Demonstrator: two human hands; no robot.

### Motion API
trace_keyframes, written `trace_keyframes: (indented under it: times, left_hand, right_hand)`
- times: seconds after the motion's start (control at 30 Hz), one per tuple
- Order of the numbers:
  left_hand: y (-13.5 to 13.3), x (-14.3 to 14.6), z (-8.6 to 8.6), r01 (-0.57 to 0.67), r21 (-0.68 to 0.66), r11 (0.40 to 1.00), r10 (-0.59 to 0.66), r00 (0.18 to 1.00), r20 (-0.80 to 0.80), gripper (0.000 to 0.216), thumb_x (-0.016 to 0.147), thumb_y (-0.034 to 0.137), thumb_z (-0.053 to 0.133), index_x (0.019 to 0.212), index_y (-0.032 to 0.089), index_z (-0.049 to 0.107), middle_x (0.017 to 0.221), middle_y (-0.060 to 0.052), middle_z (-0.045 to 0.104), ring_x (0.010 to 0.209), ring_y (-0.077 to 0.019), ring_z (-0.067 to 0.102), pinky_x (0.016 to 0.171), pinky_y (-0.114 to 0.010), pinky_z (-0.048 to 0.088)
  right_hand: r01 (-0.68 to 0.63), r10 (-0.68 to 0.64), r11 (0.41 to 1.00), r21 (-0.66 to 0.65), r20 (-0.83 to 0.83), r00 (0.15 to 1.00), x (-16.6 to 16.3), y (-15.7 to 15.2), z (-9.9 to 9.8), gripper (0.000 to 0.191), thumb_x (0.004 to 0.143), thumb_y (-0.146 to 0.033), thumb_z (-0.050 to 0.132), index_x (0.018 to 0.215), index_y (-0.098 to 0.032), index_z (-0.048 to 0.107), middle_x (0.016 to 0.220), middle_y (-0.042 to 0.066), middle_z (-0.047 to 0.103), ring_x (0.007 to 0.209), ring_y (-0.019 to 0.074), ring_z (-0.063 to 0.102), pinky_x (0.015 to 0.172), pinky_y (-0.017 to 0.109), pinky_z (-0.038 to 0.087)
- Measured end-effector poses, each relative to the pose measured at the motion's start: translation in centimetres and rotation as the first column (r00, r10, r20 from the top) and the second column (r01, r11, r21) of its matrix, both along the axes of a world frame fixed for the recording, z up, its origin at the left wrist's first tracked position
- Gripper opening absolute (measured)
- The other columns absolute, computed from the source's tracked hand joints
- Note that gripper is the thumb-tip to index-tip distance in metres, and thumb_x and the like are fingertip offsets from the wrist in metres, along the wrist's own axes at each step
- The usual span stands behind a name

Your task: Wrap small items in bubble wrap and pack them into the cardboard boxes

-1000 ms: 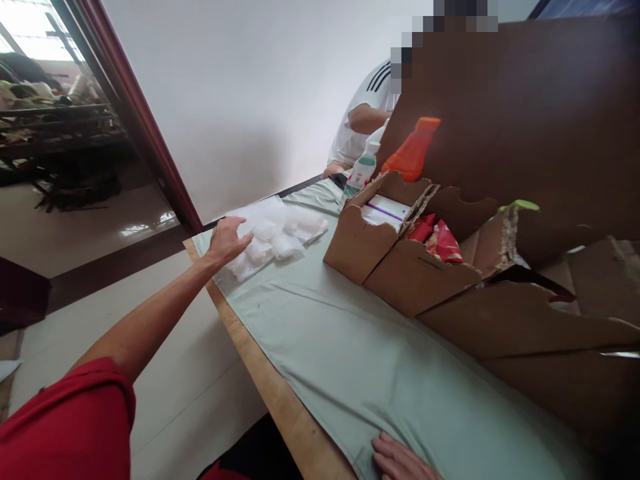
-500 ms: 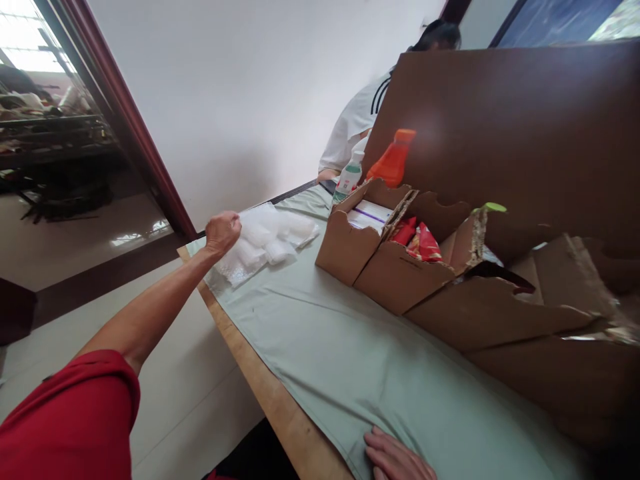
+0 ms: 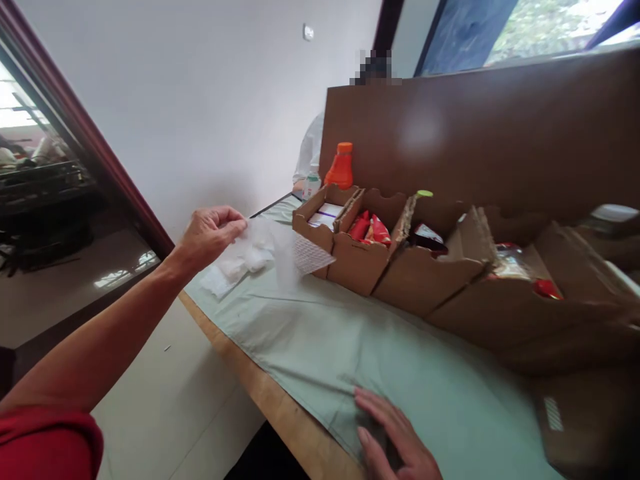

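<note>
My left hand is raised over the table's left edge, its fingers pinched on a clear plastic bag that hangs in the air, blurred by motion. Below it a small heap of more clear bags lies on the pale green cloth. My right hand rests flat on the cloth at the near edge, fingers stretched out and empty. A row of open cardboard compartments stands to the right of the lifted bag.
The compartments hold white boxes, red packets and other goods. An orange bottle and a small white bottle stand behind them. A tall brown board backs the row. Another person in a white shirt sits at the far end.
My left hand closed on one bag from the heap and lifted it up and toward me. My right hand slid a little forward on the cloth. The view swung left.
</note>
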State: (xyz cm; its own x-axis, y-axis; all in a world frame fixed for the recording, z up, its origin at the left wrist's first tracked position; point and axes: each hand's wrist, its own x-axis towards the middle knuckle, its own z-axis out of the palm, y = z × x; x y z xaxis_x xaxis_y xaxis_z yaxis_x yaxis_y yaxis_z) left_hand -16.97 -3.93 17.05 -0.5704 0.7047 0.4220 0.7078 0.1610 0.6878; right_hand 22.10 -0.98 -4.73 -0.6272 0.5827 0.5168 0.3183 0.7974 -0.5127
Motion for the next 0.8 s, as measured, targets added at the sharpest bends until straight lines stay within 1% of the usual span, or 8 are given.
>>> trace_keyframes:
  times: [0.17, 0.33, 0.4, 0.5, 0.57, 0.63, 0.7, 0.8]
  left_hand:
    - [-0.8, 6.9, 0.5, 0.331, -0.146, 0.932, -0.321, 0.943, 0.088, 0.027, 0.077, 0.046, 0.065, 0.072, 0.02, 0.071, 0.067, -0.003, 0.066, 0.06, -0.0155, 0.059, 0.055, -0.026, 0.048]
    - [-0.8, 10.5, 0.2, 0.536, -0.253, 0.806, -0.494, 0.843, 0.214, 0.031, 0.078, 0.051, 0.066, 0.074, 0.021, 0.071, 0.08, -0.005, 0.073, 0.072, -0.0196, 0.067, 0.061, -0.028, 0.051]
    - [-0.8, 11.3, 0.4, 0.6, -0.277, 0.75, -0.517, 0.794, 0.32, 0.033, 0.075, 0.053, 0.067, 0.07, 0.02, 0.069, 0.086, -0.005, 0.074, 0.078, -0.0197, 0.069, 0.066, -0.028, 0.052]
    - [-1.2, 12.1, 0.5, 0.676, -0.283, 0.68, -0.505, 0.712, 0.487, 0.035, 0.072, 0.052, 0.067, 0.065, 0.018, 0.064, 0.096, -0.006, 0.077, 0.087, -0.0216, 0.071, 0.074, -0.031, 0.053]
    - [-1.8, 12.4, 0.2, 0.7, -0.282, 0.656, -0.468, 0.67, 0.576, 0.034, 0.07, 0.05, 0.07, 0.061, 0.018, 0.06, 0.104, -0.008, 0.078, 0.094, -0.0254, 0.072, 0.076, -0.032, 0.054]
    - [-2.5, 12.6, -0.4, 0.715, -0.277, 0.642, -0.414, 0.627, 0.66, 0.033, 0.071, 0.047, 0.073, 0.06, 0.02, 0.06, 0.11, -0.008, 0.079, 0.098, -0.0276, 0.072, 0.077, -0.033, 0.055]
    - [-3.2, 12.6, -1.0, 0.734, -0.263, 0.626, -0.361, 0.572, 0.736, 0.03, 0.073, 0.045, 0.075, 0.06, 0.021, 0.062, 0.116, -0.006, 0.078, 0.096, -0.0268, 0.072, 0.076, -0.033, 0.055]
    - [-4.0, 12.0, -2.2, 0.757, -0.225, 0.614, -0.304, 0.49, 0.817, 0.027, 0.071, 0.043, 0.076, 0.06, 0.021, 0.064, 0.121, -0.004, 0.076, 0.095, -0.0278, 0.072, 0.074, -0.036, 0.056]
  right_hand:
    - [0.262, -0.276, 0.947, -0.185, -0.053, 0.96, 0.5, -1.2, 4.9, 0.083, 0.093, -0.048, 0.069, 0.163, -0.03, 0.028, 0.16, 0.014, 0.046, 0.133, 0.0345, 0.06, 0.103, 0.053, 0.058]
    - [0.125, -0.252, 0.858, -0.499, -0.195, 0.948, 0.3, -0.8, 7.0, 0.103, 0.085, -0.049, 0.078, 0.165, -0.032, 0.015, 0.169, 0.015, 0.028, 0.152, 0.0362, 0.036, 0.115, 0.06, 0.044]
    - [-0.004, -0.272, 0.711, -0.703, -0.28, 0.921, 0.3, -0.8, 6.7, 0.11, 0.08, -0.056, 0.08, 0.164, -0.027, 0.015, 0.167, 0.02, 0.029, 0.15, 0.0372, 0.038, 0.113, 0.059, 0.045]
    - [-0.24, -0.371, 0.346, -0.907, -0.367, 0.853, 0.1, -2.2, 5.8, 0.109, 0.078, -0.067, 0.079, 0.16, -0.021, 0.023, 0.158, 0.024, 0.042, 0.139, 0.0349, 0.053, 0.104, 0.05, 0.053]
    - [-0.369, -0.439, 0.094, -0.925, -0.371, 0.818, -0.4, -3.8, 5.4, 0.103, 0.077, -0.068, 0.081, 0.155, -0.021, 0.032, 0.146, 0.022, 0.055, 0.128, 0.0324, 0.062, 0.092, 0.043, 0.059]
    - [-0.491, -0.503, -0.095, -0.866, -0.384, 0.774, -1.3, -5.4, 4.9, 0.099, 0.071, -0.068, 0.086, 0.147, -0.023, 0.041, 0.129, 0.016, 0.066, 0.116, 0.0308, 0.068, 0.08, 0.039, 0.06]
    - [-0.609, -0.568, -0.175, -0.774, -0.426, 0.704, -2.5, -6.3, 4.6, 0.089, 0.066, -0.065, 0.091, 0.133, -0.024, 0.051, 0.11, 0.009, 0.071, 0.102, 0.0272, 0.072, 0.073, 0.035, 0.06]
    - [-0.72, -0.659, -0.103, -0.687, -0.495, 0.567, -3.6, -5.9, 4.6, 0.066, 0.065, -0.055, 0.095, 0.111, -0.022, 0.06, 0.094, 0.002, 0.071, 0.081, 0.0175, 0.068, 0.067, 0.029, 0.056]
